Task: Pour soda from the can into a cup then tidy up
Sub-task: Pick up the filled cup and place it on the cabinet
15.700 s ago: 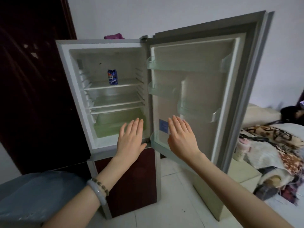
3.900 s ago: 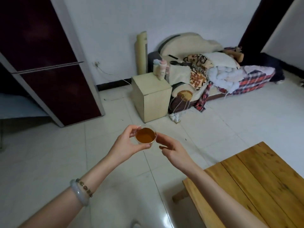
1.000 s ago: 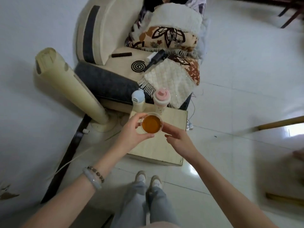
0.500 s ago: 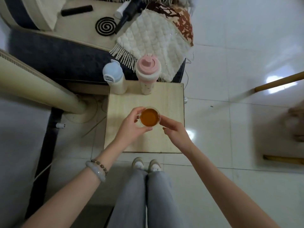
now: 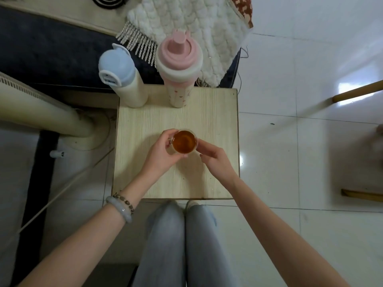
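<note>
1. Far left, a cream ribbed tower fan (image 5: 41,112) leans across the glossy white tiled floor (image 5: 290,183).
2. A square side table (image 5: 178,183) with a pale, matte wood-grain top stands in the middle. At its far edge stand two smooth cylindrical bottles: a cream one with a rounded blue lid (image 5: 116,66) on the left and a patterned one with a stepped pink lid (image 5: 179,53) beside it. Behind them hangs a knobbly white fringed throw (image 5: 196,32).
3. The left hand (image 5: 163,154), its wrist wearing a pale bangle and a beaded bracelet, curls round the left side of the cup (image 5: 184,141), thumb and fingers closed on its wall.
4. The small, round, clear cup holds amber-brown soda and sits over the table's centre; whether it rests on the top cannot be told.
5. The right hand (image 5: 215,160) reaches in with fingertips touching the cup's right rim, fingers loosely bent.
</note>
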